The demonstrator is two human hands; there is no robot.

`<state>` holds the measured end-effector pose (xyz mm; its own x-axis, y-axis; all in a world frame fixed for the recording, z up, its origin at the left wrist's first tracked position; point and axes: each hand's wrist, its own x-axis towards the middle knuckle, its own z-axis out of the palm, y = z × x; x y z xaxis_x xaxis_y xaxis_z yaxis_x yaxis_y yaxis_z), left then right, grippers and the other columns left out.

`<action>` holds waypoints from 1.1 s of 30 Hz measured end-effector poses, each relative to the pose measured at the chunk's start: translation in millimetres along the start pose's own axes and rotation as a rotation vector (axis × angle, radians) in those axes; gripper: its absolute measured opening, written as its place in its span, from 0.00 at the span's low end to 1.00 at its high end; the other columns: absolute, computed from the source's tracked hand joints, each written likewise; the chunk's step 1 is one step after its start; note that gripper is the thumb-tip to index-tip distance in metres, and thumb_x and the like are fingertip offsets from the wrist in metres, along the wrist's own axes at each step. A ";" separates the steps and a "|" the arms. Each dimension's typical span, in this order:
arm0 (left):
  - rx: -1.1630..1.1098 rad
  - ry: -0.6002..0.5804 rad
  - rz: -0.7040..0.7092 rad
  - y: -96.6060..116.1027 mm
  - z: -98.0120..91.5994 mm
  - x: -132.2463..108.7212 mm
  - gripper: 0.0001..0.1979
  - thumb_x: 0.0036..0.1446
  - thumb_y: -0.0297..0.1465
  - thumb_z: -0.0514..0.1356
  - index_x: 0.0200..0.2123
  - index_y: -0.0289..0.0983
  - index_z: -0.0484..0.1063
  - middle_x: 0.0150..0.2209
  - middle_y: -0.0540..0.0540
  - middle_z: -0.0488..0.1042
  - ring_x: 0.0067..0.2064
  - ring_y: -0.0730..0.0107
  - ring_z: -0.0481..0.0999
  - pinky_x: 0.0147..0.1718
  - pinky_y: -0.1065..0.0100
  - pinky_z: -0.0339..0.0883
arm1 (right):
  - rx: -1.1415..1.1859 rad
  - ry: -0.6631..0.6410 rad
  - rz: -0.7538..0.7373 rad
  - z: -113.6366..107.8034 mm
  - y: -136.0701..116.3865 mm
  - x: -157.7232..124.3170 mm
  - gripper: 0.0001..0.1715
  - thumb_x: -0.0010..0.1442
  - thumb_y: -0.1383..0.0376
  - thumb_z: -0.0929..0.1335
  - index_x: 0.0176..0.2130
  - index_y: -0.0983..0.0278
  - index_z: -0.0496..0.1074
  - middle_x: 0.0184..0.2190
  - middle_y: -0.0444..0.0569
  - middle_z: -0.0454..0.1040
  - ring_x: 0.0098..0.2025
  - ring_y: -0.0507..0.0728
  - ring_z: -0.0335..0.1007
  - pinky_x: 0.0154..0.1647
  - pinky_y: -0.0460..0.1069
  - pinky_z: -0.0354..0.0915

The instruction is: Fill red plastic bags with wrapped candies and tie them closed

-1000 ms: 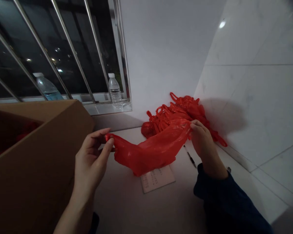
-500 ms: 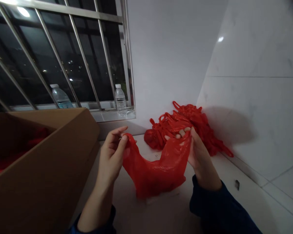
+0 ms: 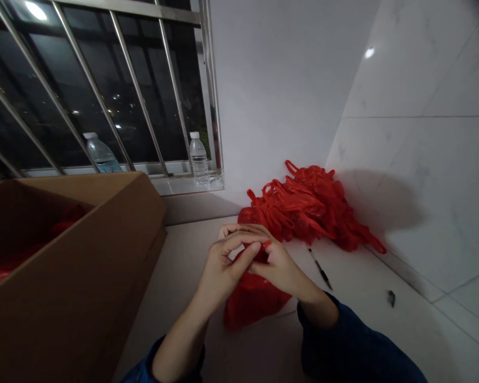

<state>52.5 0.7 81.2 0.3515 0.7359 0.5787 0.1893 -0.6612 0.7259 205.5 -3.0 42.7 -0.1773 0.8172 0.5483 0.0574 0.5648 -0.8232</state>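
Observation:
A red plastic bag [image 3: 255, 300] hangs beneath my two hands, low over the white surface, its top gathered between them. My left hand [image 3: 229, 260] pinches the bag's upper part with thumb and fingers. Pressed against it, my right hand [image 3: 277, 260] has its fingers closed around the same gathered plastic; a bit of red shows by the fingertips. The fingers overlap, so the exact grip of each is partly hidden. Just beyond the hands lies a heap of red plastic bags [image 3: 315, 202] against the wall, several with loop handles sticking up.
At left stands a cardboard box [image 3: 83, 255] with red plastic inside. A clear bottle [image 3: 199, 162] and a second bottle [image 3: 101, 154] stand by the barred window [image 3: 135, 80]. A pen [image 3: 321, 270] and a small dark object [image 3: 390, 298] lie to the right.
My hands have come together from the bag's two sides, bunching its stretched top between them. The pen, hidden before, now shows at the right.

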 end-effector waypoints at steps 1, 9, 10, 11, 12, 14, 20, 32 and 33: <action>0.064 -0.010 0.039 -0.6 1.6 -0.6 0.09 0.62 0.34 0.59 0.40 0.43 0.80 0.47 0.45 0.76 0.53 0.59 0.70 0.58 0.56 0.60 | 0.045 0.015 0.054 1.6 2.0 0.6 0.20 0.59 0.59 0.71 0.52 0.55 0.73 0.50 0.49 0.73 0.41 0.55 0.73 0.44 0.52 0.71; -0.296 -0.180 -0.190 -35.8 15.9 -0.1 0.38 0.57 0.36 0.65 0.66 0.41 0.49 0.51 0.40 0.72 0.51 0.61 0.73 0.52 0.59 0.66 | 0.497 0.293 0.239 -7.5 -2.0 4.2 0.14 0.61 0.55 0.69 0.42 0.60 0.79 0.39 0.47 0.77 0.32 0.51 0.70 0.35 0.46 0.67; -0.365 -0.241 -0.248 -38.1 15.2 0.8 0.38 0.58 0.35 0.63 0.66 0.40 0.48 0.46 0.41 0.73 0.47 0.63 0.75 0.47 0.62 0.68 | 0.521 0.293 0.264 -9.2 -2.0 4.5 0.15 0.61 0.54 0.69 0.41 0.61 0.78 0.36 0.46 0.76 0.27 0.49 0.66 0.30 0.45 0.66; -0.412 -0.289 -0.296 -39.5 13.7 1.7 0.37 0.58 0.35 0.63 0.66 0.39 0.49 0.42 0.43 0.75 0.42 0.65 0.76 0.43 0.64 0.69 | 0.533 0.293 0.282 -11.1 -1.5 4.7 0.16 0.61 0.53 0.69 0.40 0.62 0.78 0.33 0.45 0.75 0.22 0.47 0.61 0.24 0.44 0.62; -0.441 -0.324 -0.332 -40.2 11.7 2.8 0.36 0.58 0.35 0.63 0.65 0.39 0.51 0.39 0.45 0.75 0.39 0.67 0.76 0.39 0.67 0.69 | 0.534 0.290 0.288 -13.5 -0.5 4.7 0.17 0.61 0.53 0.68 0.39 0.62 0.77 0.30 0.44 0.74 0.19 0.46 0.56 0.20 0.44 0.58; -0.483 -0.352 -0.385 -40.7 7.4 4.6 0.32 0.58 0.34 0.63 0.63 0.39 0.57 0.35 0.48 0.74 0.35 0.70 0.75 0.35 0.69 0.68 | 0.499 0.230 0.271 -19.9 1.7 4.1 0.17 0.61 0.52 0.68 0.40 0.63 0.75 0.26 0.42 0.72 0.18 0.46 0.54 0.17 0.43 0.53; -0.641 -0.254 -0.483 -40.7 7.2 6.0 0.25 0.59 0.32 0.60 0.60 0.40 0.63 0.47 0.41 0.76 0.44 0.64 0.77 0.44 0.64 0.70 | -0.087 -0.004 0.114 -37.3 -0.7 0.5 0.12 0.59 0.63 0.70 0.44 0.61 0.70 0.34 0.44 0.74 0.34 0.52 0.70 0.36 0.47 0.66; -0.569 -0.278 -0.467 -40.2 8.2 5.7 0.16 0.61 0.39 0.59 0.48 0.38 0.75 0.43 0.43 0.79 0.41 0.65 0.78 0.46 0.63 0.70 | -0.825 0.100 -0.201 -28.0 -7.0 -8.8 0.06 0.60 0.72 0.66 0.33 0.61 0.67 0.38 0.48 0.70 0.41 0.56 0.70 0.42 0.48 0.65; -0.533 -0.254 -0.455 -40.1 8.0 5.0 0.15 0.60 0.38 0.61 0.47 0.37 0.76 0.41 0.44 0.80 0.40 0.66 0.78 0.44 0.64 0.71 | -0.836 0.078 -0.206 -31.0 -9.0 -10.2 0.05 0.61 0.71 0.66 0.33 0.61 0.68 0.37 0.48 0.70 0.40 0.56 0.69 0.42 0.48 0.64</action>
<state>54.0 29.7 52.0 0.5580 0.8209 0.1215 -0.0814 -0.0915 0.9925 237.2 -12.9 49.1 -0.1977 0.6774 0.7085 0.7408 0.5766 -0.3446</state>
